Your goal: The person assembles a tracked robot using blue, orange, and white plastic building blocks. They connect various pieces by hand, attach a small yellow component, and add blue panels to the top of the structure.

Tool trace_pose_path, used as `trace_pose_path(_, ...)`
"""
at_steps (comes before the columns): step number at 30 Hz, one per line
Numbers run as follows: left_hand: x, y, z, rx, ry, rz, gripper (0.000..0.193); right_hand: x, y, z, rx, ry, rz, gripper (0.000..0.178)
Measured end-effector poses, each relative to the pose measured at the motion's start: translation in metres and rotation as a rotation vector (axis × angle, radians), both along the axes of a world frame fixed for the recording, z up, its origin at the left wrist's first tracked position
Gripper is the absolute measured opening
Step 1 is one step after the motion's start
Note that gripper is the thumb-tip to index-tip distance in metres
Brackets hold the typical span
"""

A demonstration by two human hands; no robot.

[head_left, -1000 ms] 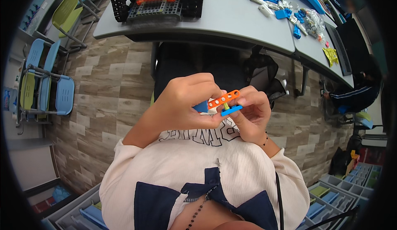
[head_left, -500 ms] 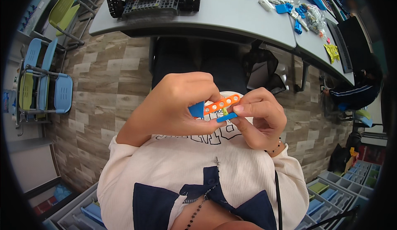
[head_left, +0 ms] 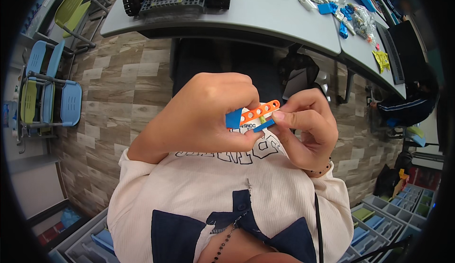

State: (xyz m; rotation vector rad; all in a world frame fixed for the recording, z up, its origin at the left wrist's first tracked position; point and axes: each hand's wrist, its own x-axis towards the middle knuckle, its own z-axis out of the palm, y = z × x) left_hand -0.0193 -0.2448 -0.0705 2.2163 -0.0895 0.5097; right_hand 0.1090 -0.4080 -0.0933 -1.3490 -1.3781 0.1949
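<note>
- The small pieces were partly gathered: an orange bar (head_left: 260, 112), a blue strip (head_left: 264, 125) and a yellow-green peg (head_left: 262, 120) sat close together, the peg between the other two. Whether they were firmly joined could not be told.
- A blue block (head_left: 233, 119) showed at the bar's left end; how it met the bar was hidden by the fingers.
- Farther off, on the left of the worktop (head_left: 265, 24), a tracked model (head_left: 175, 0) looked largely built, though its top ran out of view. The held pieces were well apart from it.
- Loose white and blue parts (head_left: 327, 8) lay unjoined on the far right, near a clear bag (head_left: 363, 25).
- The left hand (head_left: 213, 114) had its grip closed around the left end of the bar and the blue block.
- The right hand (head_left: 305, 130) had its grip pinched on the right end of the blue strip, thumb uppermost.
- The bar was in the air in front of the shirt (head_left: 227, 178), on the near side of the worktop. It looked straight, bright and smooth, with a row of round holes and a rounded far end, its right end tilted away from the body.
</note>
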Motion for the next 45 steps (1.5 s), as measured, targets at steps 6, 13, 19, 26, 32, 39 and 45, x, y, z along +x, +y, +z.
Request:
trace_pose_path(6, 0.001, 0.002, -0.001, -0.021, -0.003, -0.016, 0.023, 0.0, 0.0, 0.0, -0.015, -0.03, 0.007, 0.029)
trace_pose_path(13, 0.0, 0.003, -0.002, -0.055, 0.004, -0.043, 0.022, -0.003, -0.003, -0.001, 0.01, -0.081, 0.008, 0.034)
trace_pose_path(19, -0.005, -0.004, -0.001, 0.033, -0.036, -0.049, 0.02, -0.002, -0.005, -0.005, 0.059, -0.146, 0.039, 0.035)
trace_pose_path(26, -0.002, -0.004, -0.005, -0.031, 0.003, -0.033, 0.02, 0.002, 0.001, -0.017, 0.085, 0.019, -0.061, 0.032)
trace_pose_path(32, 0.0, -0.004, -0.009, -0.071, -0.034, -0.03, 0.022, 0.0, 0.002, -0.029, 0.147, 0.165, -0.009, 0.029)
trace_pose_path(39, 0.006, -0.008, -0.014, -0.088, -0.101, -0.007, 0.022, -0.008, 0.007, -0.043, 0.241, 0.422, 0.019, 0.024)
trace_pose_path(45, 0.006, -0.014, -0.013, -0.114, -0.121, 0.04, 0.02, -0.015, 0.011, -0.05, 0.346, 0.601, 0.069, 0.021)
